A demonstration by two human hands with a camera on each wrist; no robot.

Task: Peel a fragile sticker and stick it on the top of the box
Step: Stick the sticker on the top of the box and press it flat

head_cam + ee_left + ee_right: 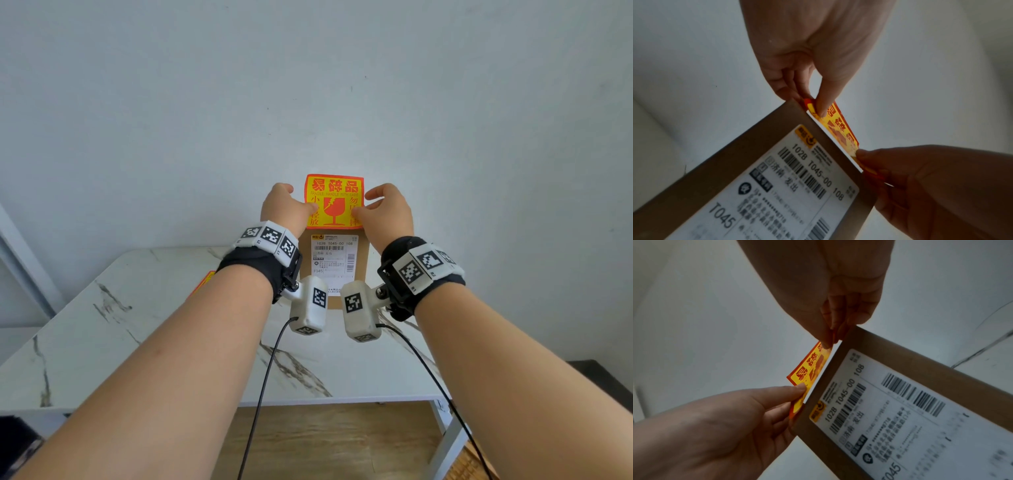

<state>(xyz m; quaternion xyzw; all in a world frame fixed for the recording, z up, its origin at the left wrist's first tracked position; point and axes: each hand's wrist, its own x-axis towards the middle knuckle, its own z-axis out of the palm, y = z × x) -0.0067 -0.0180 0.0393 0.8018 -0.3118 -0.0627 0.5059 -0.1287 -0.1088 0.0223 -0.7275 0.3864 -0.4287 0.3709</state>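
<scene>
The yellow and red fragile sticker is held flat between both hands, right at the top of the brown cardboard box. My left hand pinches its left edge, thumb on the printed face. My right hand pinches the right edge in the same way. The box stands upright on the table with its white shipping label facing me. In the left wrist view the sticker runs along the box's top edge. I cannot tell whether it touches the top. In the right wrist view the sticker shows the same.
The box stands on a white marble table against a pale wall. Another yellow and red sticker sheet lies on the table at the left, mostly hidden by my left forearm. Black cables hang from the wrist cameras over the table's front edge.
</scene>
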